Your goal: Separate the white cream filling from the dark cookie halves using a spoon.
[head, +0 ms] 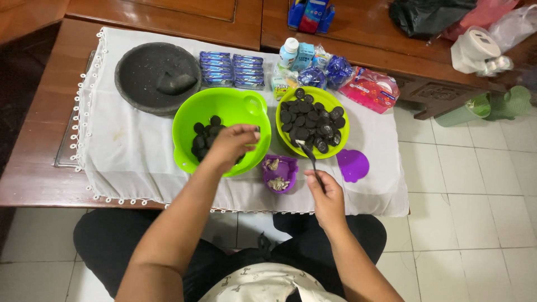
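Head view: cookies (311, 120) in green bowls (224, 106)

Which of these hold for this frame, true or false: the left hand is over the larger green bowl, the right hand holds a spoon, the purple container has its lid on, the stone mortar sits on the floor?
1. The left hand is over the larger green bowl. True.
2. The right hand holds a spoon reaching toward the smaller green bowl of dark cookie halves. True.
3. The purple container has its lid on. False: it is open, and the purple lid lies beside it on the white cloth.
4. The stone mortar sits on the floor. False: it rests on the cloth-covered table.
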